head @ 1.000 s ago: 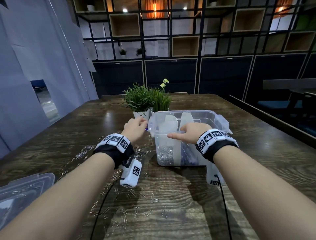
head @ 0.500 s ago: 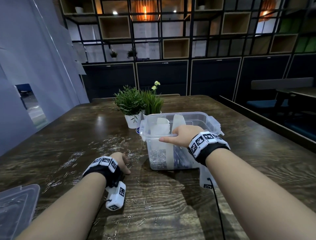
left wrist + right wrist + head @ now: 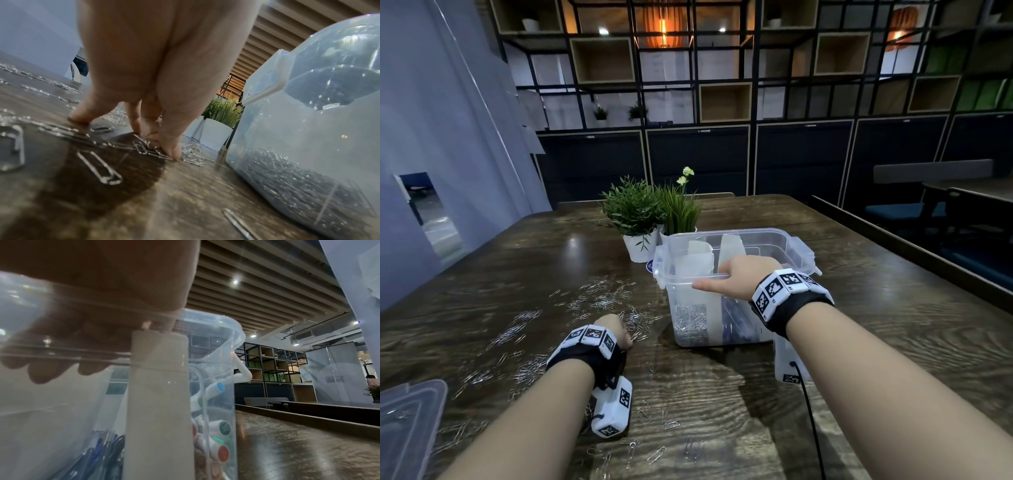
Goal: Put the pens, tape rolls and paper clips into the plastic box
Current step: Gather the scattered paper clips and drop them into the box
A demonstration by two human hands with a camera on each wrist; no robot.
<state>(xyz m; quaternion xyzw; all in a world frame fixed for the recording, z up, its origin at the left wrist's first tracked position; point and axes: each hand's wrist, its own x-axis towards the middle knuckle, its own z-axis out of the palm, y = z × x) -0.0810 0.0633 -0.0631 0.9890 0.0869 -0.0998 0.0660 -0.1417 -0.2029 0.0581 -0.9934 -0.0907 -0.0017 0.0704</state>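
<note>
Dark wooden worktop [image 3: 859,308], strewn with loose paper clips [image 3: 599,298], before a wall of black grid shelving: the left hand [image 3: 616,334] is down among the clips, its fingertips [image 3: 172,151] gathered together and pressing on a small tangle of them, seemingly pinching some up, though the wrist view does not show whether any clip is truly held. The plastic box [image 3: 729,284] stands just to that hand's right and slightly beyond it, so the carry ahead looks short, up and over the near rim. The right hand [image 3: 739,277] is hooked over that rim, fingers curled inside and thumb laid along the outside, steadying the box. More clips lie scattered to the left hand's left and behind it, toward the person. Inside the box, a heap of clips fills the compartment nearest the left hand; pens [image 3: 102,449] and marker caps show through the wall beneath the right hand. No tape rolls can be made out with certainty. Two potted plants [image 3: 654,212] stand beyond the box.
</note>
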